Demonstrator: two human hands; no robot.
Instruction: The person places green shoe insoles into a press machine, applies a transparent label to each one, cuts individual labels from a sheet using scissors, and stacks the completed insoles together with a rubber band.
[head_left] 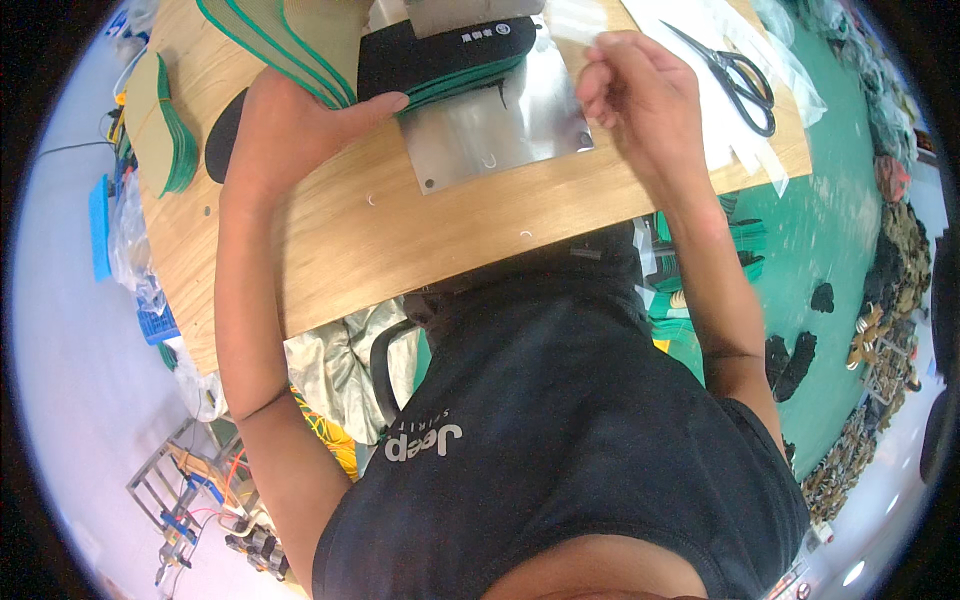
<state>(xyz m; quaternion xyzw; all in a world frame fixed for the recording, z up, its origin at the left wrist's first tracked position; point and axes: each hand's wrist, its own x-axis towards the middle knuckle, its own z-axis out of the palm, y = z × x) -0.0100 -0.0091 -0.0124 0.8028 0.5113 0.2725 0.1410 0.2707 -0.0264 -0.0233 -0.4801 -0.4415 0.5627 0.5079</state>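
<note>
The left hand (pixel 300 120) lies flat on the wooden table (pixel 400 230), palm down, its thumb stretched right to touch the near edge of a black insole with green trim (pixel 440 55) and its fingers spread over a fanned stack of tan insoles edged in green (pixel 290 40) — pressing rather than gripping, with nothing closed inside it. The black insole rests on the far part of a shiny metal plate (pixel 500 125) that sits in the middle of the table, a grey block just beyond it at the far edge of the view. The right hand (pixel 635 85) hovers at the right edge of that plate, fingers curled in and pinched together; whether they pinch anything is too small to tell. Right of this hand, black-handled scissors (pixel 740 80) lie on white paper strips (pixel 745 150) at the far right corner of the table. At the far left, a second stack of tan green-edged insoles (pixel 165 130) stands apart from the first, with a dark oval piece (pixel 222 135) beside the left wrist. Beyond the table's right side the green floor (pixel 820 230) carries scattered dark pieces and green-trimmed insoles — well apart from both hands.
</note>
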